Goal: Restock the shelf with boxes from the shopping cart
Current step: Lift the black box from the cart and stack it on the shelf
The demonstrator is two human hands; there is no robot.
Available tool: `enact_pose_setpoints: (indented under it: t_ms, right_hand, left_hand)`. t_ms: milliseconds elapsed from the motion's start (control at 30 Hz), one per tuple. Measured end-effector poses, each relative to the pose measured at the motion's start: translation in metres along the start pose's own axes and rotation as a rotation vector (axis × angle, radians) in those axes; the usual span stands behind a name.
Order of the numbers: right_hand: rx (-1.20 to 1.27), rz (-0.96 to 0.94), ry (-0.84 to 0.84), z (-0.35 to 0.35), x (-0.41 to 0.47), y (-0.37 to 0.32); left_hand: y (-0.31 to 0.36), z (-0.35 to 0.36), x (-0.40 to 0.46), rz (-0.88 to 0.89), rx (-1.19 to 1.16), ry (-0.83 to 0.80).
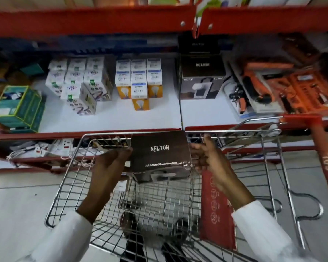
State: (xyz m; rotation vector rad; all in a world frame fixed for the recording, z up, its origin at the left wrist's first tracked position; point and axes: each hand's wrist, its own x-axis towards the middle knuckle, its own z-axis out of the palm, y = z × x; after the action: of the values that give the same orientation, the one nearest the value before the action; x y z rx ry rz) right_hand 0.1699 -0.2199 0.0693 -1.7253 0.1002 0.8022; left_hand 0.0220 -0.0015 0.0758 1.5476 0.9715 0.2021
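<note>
A dark Neuton box (160, 152) is held above the wire shopping cart (68, 178), just below the shelf's front edge. My left hand (110, 167) presses its left side and my right hand (208, 157) grips its right side. On the white shelf (133, 118) ahead, two matching Neuton boxes (202, 80) stand stacked at the middle right. A small white box (120, 186) shows low in the cart, mostly hidden under the held box.
Bulb boxes in orange and white (139, 82) and white patterned boxes (83, 82) fill the shelf's middle and left. A green box (19, 108) sits far left. Orange tool kits (284, 91) lie at right. The red cart handle (324, 154) slants down on the right.
</note>
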Motion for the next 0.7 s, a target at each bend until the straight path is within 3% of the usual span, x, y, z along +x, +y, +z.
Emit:
enact_pose_setpoints:
  t_ms: [200, 400, 700]
  right_hand:
    - [-0.057, -0.214, 0.136, -0.027, -0.01, -0.06]
    - [-0.075, -0.324, 0.261, -0.058, 0.01, -0.099]
    - [-0.143, -0.24, 0.307, -0.091, 0.068, -0.11]
  left_hand:
    - [0.063, 0.03, 0.003, 0.247, -0.04, 0.061]
    - [0.098, 0.078, 0.027, 0.315, -0.039, 0.069]
    - [0.109, 0.153, 0.076, 0.175, -0.129, -0.176]
